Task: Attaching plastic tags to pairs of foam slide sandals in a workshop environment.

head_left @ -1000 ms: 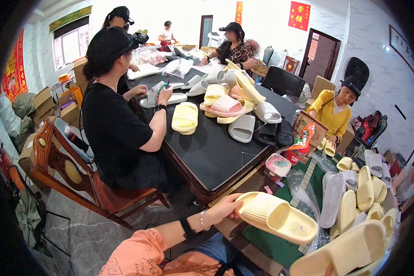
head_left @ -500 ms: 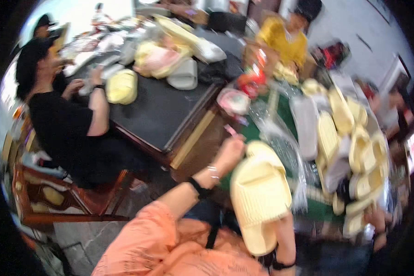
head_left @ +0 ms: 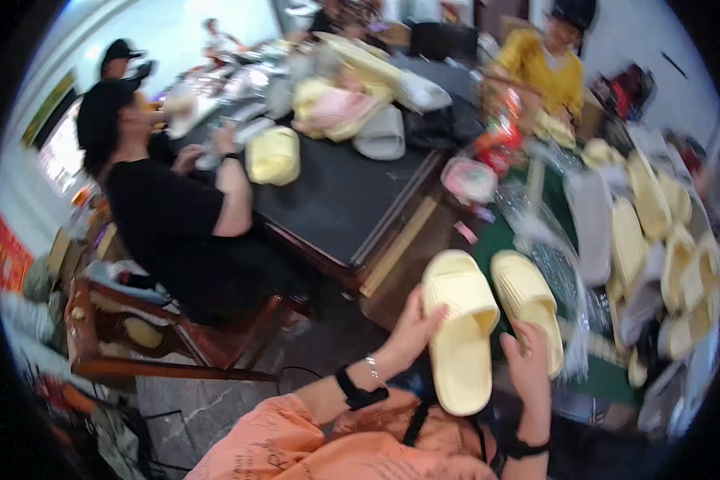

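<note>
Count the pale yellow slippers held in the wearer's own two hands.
2: one slipper in the left hand, the second slipper in the right hand. Each hand covers part of its slipper; no third shows in them, though the undersides are hidden.

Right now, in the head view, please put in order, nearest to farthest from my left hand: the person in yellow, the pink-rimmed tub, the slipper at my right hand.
From your left hand:
1. The cream slipper at your right hand, to the right.
2. The pink-rimmed tub, ahead, slightly right.
3. The person in yellow, upper right of the picture.
</note>
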The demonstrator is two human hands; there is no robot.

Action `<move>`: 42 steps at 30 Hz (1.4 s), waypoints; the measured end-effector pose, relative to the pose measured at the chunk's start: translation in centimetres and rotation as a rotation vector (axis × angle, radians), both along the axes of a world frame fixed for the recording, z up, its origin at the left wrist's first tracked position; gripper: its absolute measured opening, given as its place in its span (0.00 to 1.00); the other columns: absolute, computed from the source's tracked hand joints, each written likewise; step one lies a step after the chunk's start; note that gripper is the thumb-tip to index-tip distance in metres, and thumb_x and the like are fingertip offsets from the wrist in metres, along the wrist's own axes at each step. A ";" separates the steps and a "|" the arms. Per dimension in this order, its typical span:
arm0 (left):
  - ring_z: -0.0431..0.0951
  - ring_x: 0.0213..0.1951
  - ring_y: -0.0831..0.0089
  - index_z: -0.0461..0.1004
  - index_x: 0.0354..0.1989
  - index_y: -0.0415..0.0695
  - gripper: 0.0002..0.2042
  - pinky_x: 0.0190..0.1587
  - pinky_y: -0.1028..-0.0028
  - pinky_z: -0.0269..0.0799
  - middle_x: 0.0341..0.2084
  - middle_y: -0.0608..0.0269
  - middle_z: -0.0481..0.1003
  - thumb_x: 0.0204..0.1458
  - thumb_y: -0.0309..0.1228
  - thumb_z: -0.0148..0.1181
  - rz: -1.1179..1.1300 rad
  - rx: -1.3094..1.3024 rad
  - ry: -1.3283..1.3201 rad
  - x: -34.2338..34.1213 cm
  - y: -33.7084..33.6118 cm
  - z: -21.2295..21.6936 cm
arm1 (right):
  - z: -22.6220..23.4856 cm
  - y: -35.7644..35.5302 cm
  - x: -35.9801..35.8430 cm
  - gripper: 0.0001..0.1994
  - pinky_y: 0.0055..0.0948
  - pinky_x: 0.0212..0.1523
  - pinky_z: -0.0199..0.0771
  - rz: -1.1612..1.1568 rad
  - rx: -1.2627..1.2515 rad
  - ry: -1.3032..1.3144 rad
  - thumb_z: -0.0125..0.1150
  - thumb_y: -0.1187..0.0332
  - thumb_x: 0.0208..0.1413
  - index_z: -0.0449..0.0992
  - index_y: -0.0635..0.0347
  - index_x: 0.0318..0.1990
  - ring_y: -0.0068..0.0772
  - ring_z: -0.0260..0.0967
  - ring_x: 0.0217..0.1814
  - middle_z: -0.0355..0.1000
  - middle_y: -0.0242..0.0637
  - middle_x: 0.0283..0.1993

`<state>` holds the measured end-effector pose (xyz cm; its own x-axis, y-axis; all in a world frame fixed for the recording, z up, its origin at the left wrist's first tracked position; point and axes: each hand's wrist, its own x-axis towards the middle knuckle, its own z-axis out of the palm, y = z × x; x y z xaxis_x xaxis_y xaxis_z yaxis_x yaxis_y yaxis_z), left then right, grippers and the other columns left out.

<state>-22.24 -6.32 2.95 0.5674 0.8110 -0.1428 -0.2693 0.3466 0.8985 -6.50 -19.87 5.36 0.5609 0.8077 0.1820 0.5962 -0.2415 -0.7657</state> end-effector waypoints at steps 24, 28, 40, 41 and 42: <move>0.53 0.54 0.51 0.56 0.57 0.51 0.26 0.55 0.56 0.49 0.53 0.52 0.56 0.47 0.36 0.52 0.009 1.160 0.720 9.1 2.6 -2.0 | -6.0 7.4 0.1 0.29 0.48 0.57 0.45 -0.369 -0.006 -0.045 0.52 0.64 0.48 0.54 0.72 0.55 0.61 0.45 0.60 0.50 0.64 0.57; 0.53 0.54 0.52 0.57 0.56 0.51 0.26 0.54 0.56 0.49 0.52 0.52 0.55 0.45 0.32 0.53 0.076 1.105 0.693 11.4 3.3 -3.5 | -6.1 8.2 0.7 0.27 0.45 0.60 0.42 -0.323 0.002 -0.027 0.52 0.65 0.49 0.57 0.74 0.54 0.59 0.44 0.61 0.48 0.63 0.58; 0.61 0.47 0.60 0.64 0.46 0.48 0.17 0.50 0.62 0.53 0.41 0.57 0.65 0.45 0.26 0.52 -0.214 1.087 0.348 9.4 -6.4 1.5 | -2.0 -10.0 8.5 0.13 0.38 0.45 0.60 -0.610 -0.127 -0.603 0.56 0.73 0.42 0.70 0.67 0.38 0.46 0.61 0.42 0.66 0.47 0.36; 0.64 0.44 0.60 0.66 0.44 0.45 0.14 0.49 0.65 0.57 0.36 0.56 0.68 0.46 0.26 0.51 -0.278 1.044 0.207 9.7 -7.2 1.4 | -3.0 -11.7 9.1 0.14 0.39 0.43 0.62 -0.665 -0.266 -0.748 0.58 0.72 0.40 0.70 0.67 0.38 0.47 0.62 0.39 0.66 0.47 0.35; 0.66 0.41 0.59 0.68 0.41 0.43 0.11 0.46 0.67 0.60 0.33 0.55 0.69 0.47 0.26 0.51 -0.405 0.941 0.187 10.2 -8.1 1.7 | -3.2 -11.5 8.9 0.11 0.39 0.38 0.63 -0.629 -0.276 -0.761 0.58 0.73 0.40 0.71 0.66 0.34 0.49 0.62 0.36 0.65 0.47 0.30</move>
